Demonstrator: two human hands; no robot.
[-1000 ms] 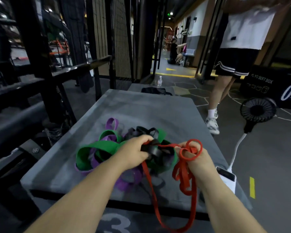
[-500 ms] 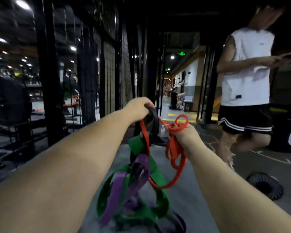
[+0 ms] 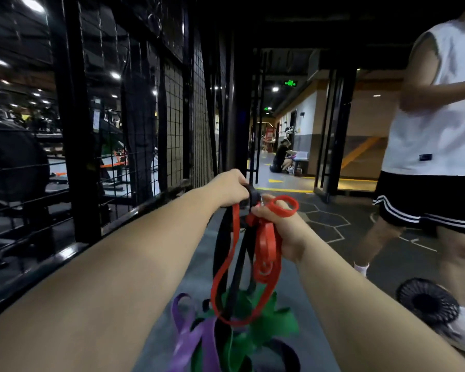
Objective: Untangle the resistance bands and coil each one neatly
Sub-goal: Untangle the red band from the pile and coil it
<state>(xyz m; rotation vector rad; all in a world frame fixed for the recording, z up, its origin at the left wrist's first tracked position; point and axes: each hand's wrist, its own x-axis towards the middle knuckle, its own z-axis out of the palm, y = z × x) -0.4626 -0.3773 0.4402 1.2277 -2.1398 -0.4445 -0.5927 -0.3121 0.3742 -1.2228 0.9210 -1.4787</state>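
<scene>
Both arms reach forward and up. My left hand (image 3: 230,187) grips the top of a black band (image 3: 222,251), which hangs down taut. My right hand (image 3: 281,229) holds a bunched red band (image 3: 266,248); one red loop sticks up over the fingers and a long red loop droops below. The red loop passes around the black band. At the bottom hang the green band (image 3: 277,323) and the purple band (image 3: 188,342), still knotted with the black one, over the grey box top (image 3: 199,267).
A black mesh cage and rail (image 3: 172,130) run along the left. A person in a white top and black shorts (image 3: 438,157) stands close on the right. A small black fan (image 3: 427,302) sits low right. Another person crouches far down the corridor.
Both hands rose from the box top, lifting the tangle into the air. The black band has pulled longer and taut, and the green and purple bands now hang lower.
</scene>
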